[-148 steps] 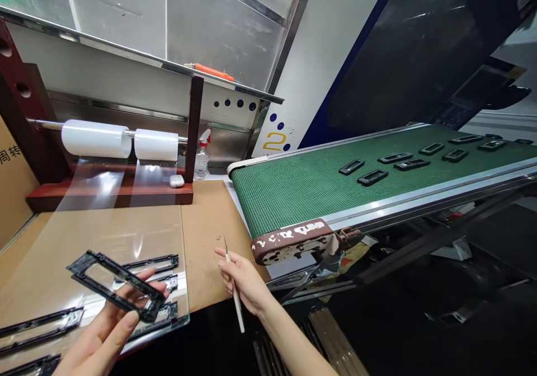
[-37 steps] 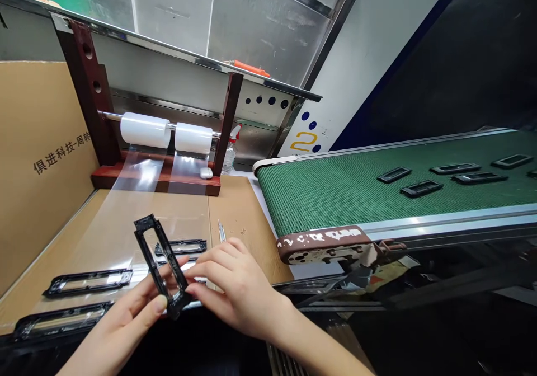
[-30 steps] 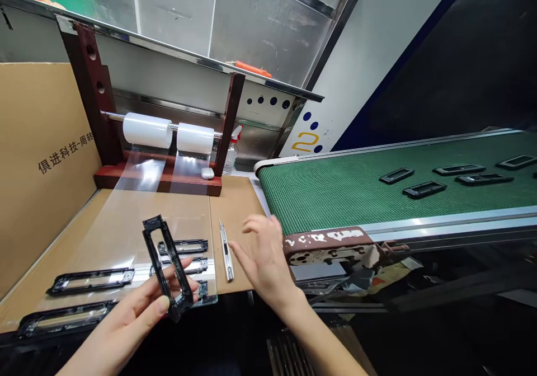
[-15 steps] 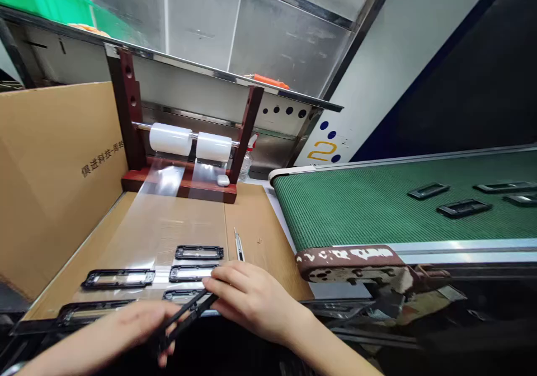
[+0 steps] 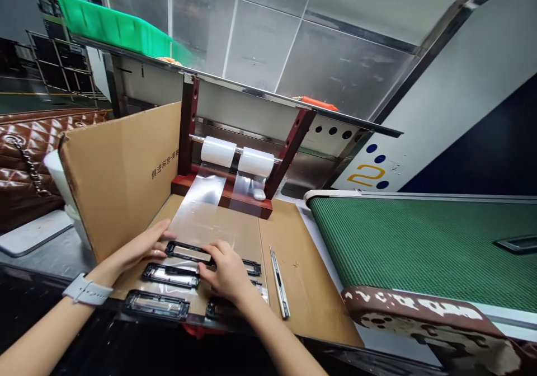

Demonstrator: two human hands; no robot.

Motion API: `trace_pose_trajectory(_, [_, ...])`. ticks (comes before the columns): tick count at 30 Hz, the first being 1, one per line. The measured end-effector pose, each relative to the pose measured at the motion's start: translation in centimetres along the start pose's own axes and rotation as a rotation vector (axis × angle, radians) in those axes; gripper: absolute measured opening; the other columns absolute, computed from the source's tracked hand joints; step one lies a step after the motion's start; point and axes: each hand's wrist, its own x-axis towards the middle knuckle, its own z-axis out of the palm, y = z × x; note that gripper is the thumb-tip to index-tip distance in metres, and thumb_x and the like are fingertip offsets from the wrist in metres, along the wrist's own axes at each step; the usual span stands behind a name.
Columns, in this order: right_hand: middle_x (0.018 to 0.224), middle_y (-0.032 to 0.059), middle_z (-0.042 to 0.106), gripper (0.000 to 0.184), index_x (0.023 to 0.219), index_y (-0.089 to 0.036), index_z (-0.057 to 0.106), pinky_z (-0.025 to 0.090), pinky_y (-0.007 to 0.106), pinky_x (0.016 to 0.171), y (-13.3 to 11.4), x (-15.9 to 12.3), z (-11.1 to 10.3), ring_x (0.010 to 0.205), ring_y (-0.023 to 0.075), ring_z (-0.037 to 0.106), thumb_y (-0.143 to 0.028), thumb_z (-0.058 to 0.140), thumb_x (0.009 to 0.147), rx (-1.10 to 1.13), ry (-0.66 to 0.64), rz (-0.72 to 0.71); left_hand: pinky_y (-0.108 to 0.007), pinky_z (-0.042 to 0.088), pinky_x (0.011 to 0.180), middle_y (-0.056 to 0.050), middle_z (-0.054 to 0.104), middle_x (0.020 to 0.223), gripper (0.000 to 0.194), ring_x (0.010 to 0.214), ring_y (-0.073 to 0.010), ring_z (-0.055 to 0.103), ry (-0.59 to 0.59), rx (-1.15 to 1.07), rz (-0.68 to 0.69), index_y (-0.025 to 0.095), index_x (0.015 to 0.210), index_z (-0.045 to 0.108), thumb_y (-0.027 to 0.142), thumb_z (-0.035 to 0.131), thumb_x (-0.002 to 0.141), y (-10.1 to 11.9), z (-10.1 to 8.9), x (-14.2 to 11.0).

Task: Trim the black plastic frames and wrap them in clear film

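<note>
One black frame (image 5: pixel 188 251), slim with a long opening, is at the middle of the picture, lying on or just over the clear film (image 5: pixel 201 208); which of the two cannot be told. The right hand (image 5: pixel 224 269) pinches its right end between thumb and fingers. The left hand (image 5: pixel 153 244) is at its left end, fingers slightly parted and fingertips close against it; whether they grip cannot be told.

Five more frames are set out around it: two whole ones (image 5: pixel 157 306) lower left of centre, and three to the right, partly hidden by the right hand and forearm. The nearest row sits close by the table's front edge. One knife (image 5: pixel 279 283) lies right of these, with a strip of cardboard (image 5: pixel 312 286) between it and the belt (image 5: pixel 411 241), which carries one frame (image 5: pixel 518 244) at the right border.

A cardboard panel (image 5: pixel 121 180) walls off the left side, near the left forearm. Beyond the hands, film leads up to two rolls (image 5: pixel 237 158) on one dark red stand (image 5: pixel 245 202). One green tray (image 5: pixel 117 26) is at upper left, one orange tool (image 5: pixel 319 104) upper centre.
</note>
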Motion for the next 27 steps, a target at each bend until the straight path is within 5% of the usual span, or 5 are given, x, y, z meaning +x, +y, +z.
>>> trace_pose_trajectory(6, [0.107, 0.0098, 0.071, 0.031, 0.116, -0.016, 0.069, 0.057, 0.034, 0.091, 0.0, 0.0, 1.6, 0.102, 0.0238, 0.066, -0.022, 0.073, 0.085, 0.000, -0.088, 0.038, -0.039, 0.059, 0.077, -0.006, 0.069, 0.109, 0.032, 0.086, -0.0189, 0.069, -0.065, 0.017, -0.049, 0.017, 0.123, 0.060, 0.033, 0.064, 0.096, -0.6, -0.5, 0.6])
trace_pose_trajectory(27, [0.109, 0.0106, 0.069, 0.030, 0.118, -0.014, 0.069, 0.055, 0.033, 0.094, -1.0, 1.2, 2.4, 0.103, 0.0234, 0.064, -0.023, 0.070, 0.089, 0.000, -0.216, 0.102, -0.036, 0.059, 0.070, -0.006, 0.068, 0.108, 0.039, 0.080, -0.0174, 0.068, -0.120, 0.032, -0.019, 0.019, 0.131, 0.055, 0.036, 0.062, 0.097, -1.6, -0.8, 1.9])
